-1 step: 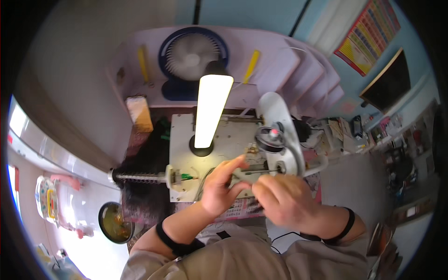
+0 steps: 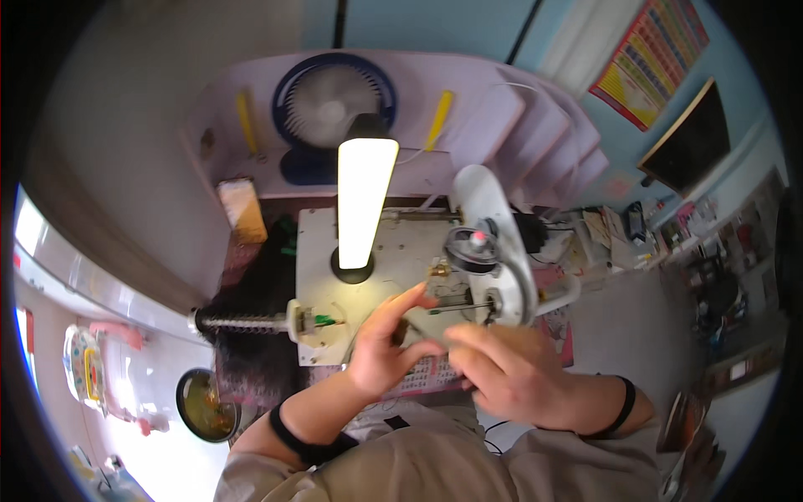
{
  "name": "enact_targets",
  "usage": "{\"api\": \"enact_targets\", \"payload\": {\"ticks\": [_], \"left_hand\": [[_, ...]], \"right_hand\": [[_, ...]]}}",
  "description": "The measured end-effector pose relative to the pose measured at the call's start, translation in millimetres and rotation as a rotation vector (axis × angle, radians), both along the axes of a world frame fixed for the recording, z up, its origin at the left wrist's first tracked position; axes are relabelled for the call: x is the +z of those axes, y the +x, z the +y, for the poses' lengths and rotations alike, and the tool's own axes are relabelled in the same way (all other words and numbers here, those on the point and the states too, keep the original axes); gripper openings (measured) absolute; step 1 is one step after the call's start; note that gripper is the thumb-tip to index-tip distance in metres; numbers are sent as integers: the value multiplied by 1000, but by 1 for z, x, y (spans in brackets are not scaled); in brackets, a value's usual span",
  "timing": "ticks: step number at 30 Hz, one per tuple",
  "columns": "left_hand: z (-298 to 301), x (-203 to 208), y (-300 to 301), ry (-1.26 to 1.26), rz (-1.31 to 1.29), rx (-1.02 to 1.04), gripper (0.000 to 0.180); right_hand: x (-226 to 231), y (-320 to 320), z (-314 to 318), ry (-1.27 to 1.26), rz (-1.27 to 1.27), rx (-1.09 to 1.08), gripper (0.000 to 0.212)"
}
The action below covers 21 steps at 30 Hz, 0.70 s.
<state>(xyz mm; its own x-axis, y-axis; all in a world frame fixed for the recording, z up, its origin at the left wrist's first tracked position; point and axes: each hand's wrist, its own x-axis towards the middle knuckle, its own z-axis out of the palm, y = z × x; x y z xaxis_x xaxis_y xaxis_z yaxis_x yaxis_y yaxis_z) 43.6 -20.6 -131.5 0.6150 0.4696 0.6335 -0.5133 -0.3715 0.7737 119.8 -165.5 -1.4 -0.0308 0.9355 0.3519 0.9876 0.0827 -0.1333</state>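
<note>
My left hand (image 2: pixel 386 341) is above the front part of a pale metal machine plate (image 2: pixel 322 238). Its thumb and forefinger curve apart in a C shape, with a small dark patch between them; the other fingers are mostly hidden. Just right of it, my right hand (image 2: pixel 510 364) is closed, fingertips pinched near the left thumb. Whatever it pinches is too small to make out. Behind the hands lie thin metal rods (image 2: pixel 456 309), a brass fitting (image 2: pixel 438 268) and a black wheel (image 2: pixel 471 250) on a grey curved machine arm (image 2: pixel 485 192). Left on the plate sits a spring-covered shaft (image 2: pixel 251 323).
A lit lamp (image 2: pixel 368 201) stands on the plate. Behind are a blue fan (image 2: pixel 333 96) and a lilac shelf (image 2: pixel 418 180) with yellow strips. A phone-like slab (image 2: pixel 242 209) leans at the left, above dark fibre (image 2: pixel 259 360). A round dark-rimmed bowl (image 2: pixel 186 410) sits lower left.
The whole view has shifted slightly, moving the bench scene a little left. Both hands keep nearly the same pose; the right fingers have turned slightly.
</note>
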Motion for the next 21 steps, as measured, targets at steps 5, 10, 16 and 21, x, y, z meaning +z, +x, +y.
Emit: {"api": "enact_targets", "payload": {"ticks": [5, 10, 16, 21], "left_hand": [[22, -5, -74, -467, 758, -532, 63], [40, -25, -142, -118, 1321, -352, 30], [39, -21, -173, 98, 1238, 310, 23], [19, -13, -165, 19, 855, 739, 24]], "right_hand": [[-9, 82, -109, -822, 1150, 153, 11], [-118, 235, -292, -1054, -307, -1409, 18], [-144, 308, -260, -70, 57, -1572, 15], [-188, 313, -226, -112, 284, -1252, 15]]}}
